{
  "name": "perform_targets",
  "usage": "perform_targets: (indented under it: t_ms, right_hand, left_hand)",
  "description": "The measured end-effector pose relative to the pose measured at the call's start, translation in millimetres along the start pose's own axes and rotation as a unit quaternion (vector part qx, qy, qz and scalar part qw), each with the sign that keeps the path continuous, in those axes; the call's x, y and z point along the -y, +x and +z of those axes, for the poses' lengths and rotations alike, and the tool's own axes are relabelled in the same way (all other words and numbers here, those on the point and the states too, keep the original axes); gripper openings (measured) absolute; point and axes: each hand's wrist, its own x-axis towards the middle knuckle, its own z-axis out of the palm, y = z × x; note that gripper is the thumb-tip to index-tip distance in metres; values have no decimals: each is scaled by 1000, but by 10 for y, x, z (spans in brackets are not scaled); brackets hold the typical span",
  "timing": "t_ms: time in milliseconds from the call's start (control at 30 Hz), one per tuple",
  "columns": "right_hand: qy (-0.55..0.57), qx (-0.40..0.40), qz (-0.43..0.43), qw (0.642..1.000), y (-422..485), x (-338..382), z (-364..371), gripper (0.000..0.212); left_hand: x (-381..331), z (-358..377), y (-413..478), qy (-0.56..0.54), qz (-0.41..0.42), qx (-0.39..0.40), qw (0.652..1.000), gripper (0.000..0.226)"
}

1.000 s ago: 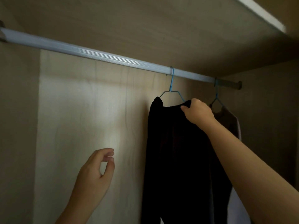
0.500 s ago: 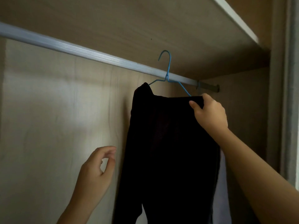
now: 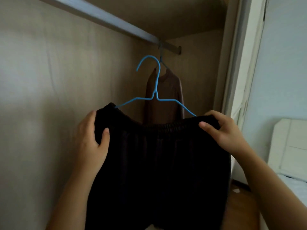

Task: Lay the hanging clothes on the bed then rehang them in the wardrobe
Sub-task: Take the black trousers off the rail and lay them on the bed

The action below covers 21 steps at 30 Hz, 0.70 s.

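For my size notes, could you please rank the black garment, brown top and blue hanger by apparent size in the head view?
1. black garment: largest, though nearest.
2-3. blue hanger and brown top: not ranked; the hanger spans wider, the top sits farther back, partly hidden.

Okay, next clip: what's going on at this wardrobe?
A person holds a black garment by its elastic waistband, with the left hand and right hand gripping either end. It sits on a blue hanger, whose hook is clear of the rail. A brown top hangs on the rail behind. A bed shows at the right edge.
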Motion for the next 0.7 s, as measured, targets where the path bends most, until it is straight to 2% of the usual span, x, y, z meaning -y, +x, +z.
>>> perform_targets:
  t_ms: [100, 167, 333, 367, 400, 500, 567, 700]
  right_hand:
    - [31, 28, 33, 999, -294, -160, -137, 29]
    - [32, 42, 57, 997, -505, -244, -218, 36]
    - [-33, 91, 175, 980, -1175, -447, -334, 5]
    - [-48, 97, 202, 973, -1346, -502, -349, 4]
    - [-56, 99, 230, 966, -1526, -557, -365, 6]
    - [-67, 102, 332, 935, -2147, -702, -418, 14]
    - [-67, 103, 404, 907, -2591, -739, -438, 10]
    - [-71, 76, 522, 847, -3397, -689, -392, 17]
  left_hand:
    - [181, 199, -200, 9, -46, 62, 997, 66]
    - [315, 332, -380, -30, -103, 117, 987, 56]
    - [454, 585, -966, -102, -151, 269, 946, 15]
    - [450, 610, -1119, -108, -160, 311, 931, 3]
    - [478, 640, -1279, -115, -167, 348, 915, 5]
    - [572, 664, -1738, -117, -190, 444, 868, 22]
    - [572, 678, -2015, -127, -203, 489, 839, 31]
    - [469, 684, -2463, -137, -223, 552, 792, 10]
